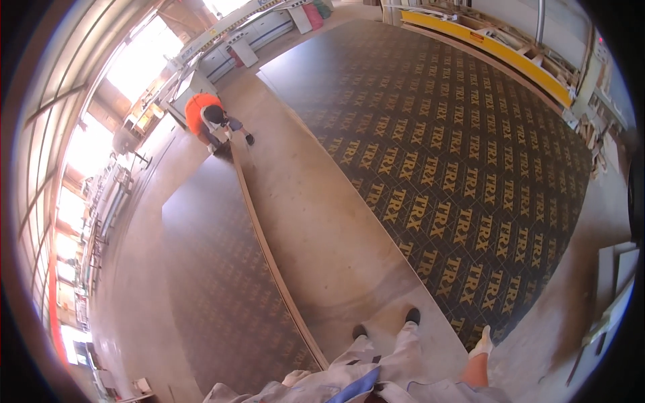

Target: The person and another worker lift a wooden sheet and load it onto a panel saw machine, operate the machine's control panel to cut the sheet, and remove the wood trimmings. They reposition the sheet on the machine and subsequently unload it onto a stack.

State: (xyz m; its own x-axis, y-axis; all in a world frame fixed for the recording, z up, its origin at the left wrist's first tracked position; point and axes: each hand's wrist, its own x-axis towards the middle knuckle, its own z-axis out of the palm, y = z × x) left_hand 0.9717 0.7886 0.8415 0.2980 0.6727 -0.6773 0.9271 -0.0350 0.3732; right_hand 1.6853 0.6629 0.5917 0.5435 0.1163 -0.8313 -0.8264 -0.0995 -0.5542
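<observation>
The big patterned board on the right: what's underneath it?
Floor shows beside its left edge, but the board covers whatever lies directly beneath, so that can't be seen.

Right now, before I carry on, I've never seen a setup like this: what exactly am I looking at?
There is no machine arm here, just a person's two bodily hands. The single picture comes from a wide fisheye camera on that person's head, looking down, so straight edges bend.

The gloved right hand is at the near end of a broad dark panel with gold lettering; whether it grips is unclear. The left hand, partly hidden, is by the near end of another dark board with a light-brown edge. At that board's far end, a co-worker in orange bends down. Bare floor shows between the two.
</observation>
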